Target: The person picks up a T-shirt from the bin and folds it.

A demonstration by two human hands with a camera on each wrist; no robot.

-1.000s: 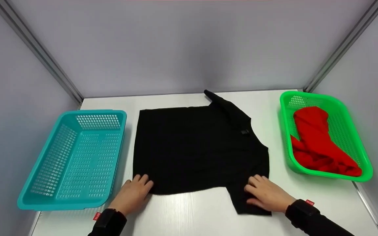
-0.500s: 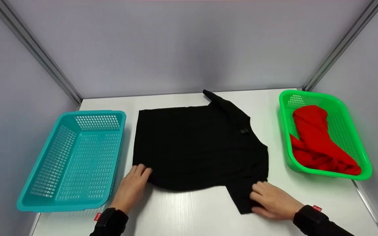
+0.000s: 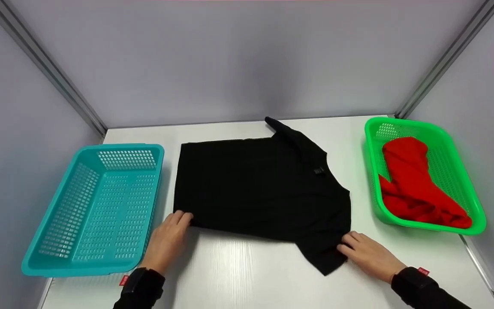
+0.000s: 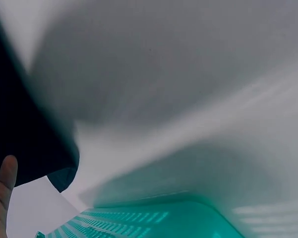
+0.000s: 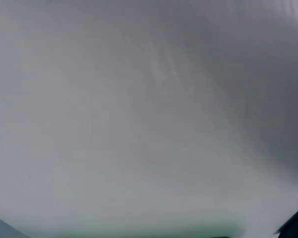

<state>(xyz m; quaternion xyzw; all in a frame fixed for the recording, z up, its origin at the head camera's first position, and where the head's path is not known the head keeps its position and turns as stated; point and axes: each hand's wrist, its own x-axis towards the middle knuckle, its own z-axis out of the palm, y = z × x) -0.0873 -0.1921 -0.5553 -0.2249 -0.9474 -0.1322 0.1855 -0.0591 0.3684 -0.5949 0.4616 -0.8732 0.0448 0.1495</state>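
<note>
Now, from the head view, a black shirt lies flat in the middle of the white surface. The left hand pinches the shirt's near left corner with curled fingers. The right hand grips the shirt's near right sleeve, and that sleeve makes a point toward the near edge. A moment ago the near edge of the shirt sagged closer to the person and the right hand lay on top of the sleeve. Now that edge runs straighter and sits a bit farther away, and the right hand has slid out to the sleeve's right side. So the shirt looks like it is being pulled smooth and flat. A teal basket sits on the left with nothing inside. A green basket sits on the right, and a red cloth is bunched up in it.

Next, the left wrist view is blurry. A fingertip rests against the dark shirt corner, and the teal basket's rim shows below.

Last, the right wrist view shows mostly grey blur. Only a thin green strip at the bottom and a tiny dark bit at the lower right can be seen, and no hand shows there.
</note>
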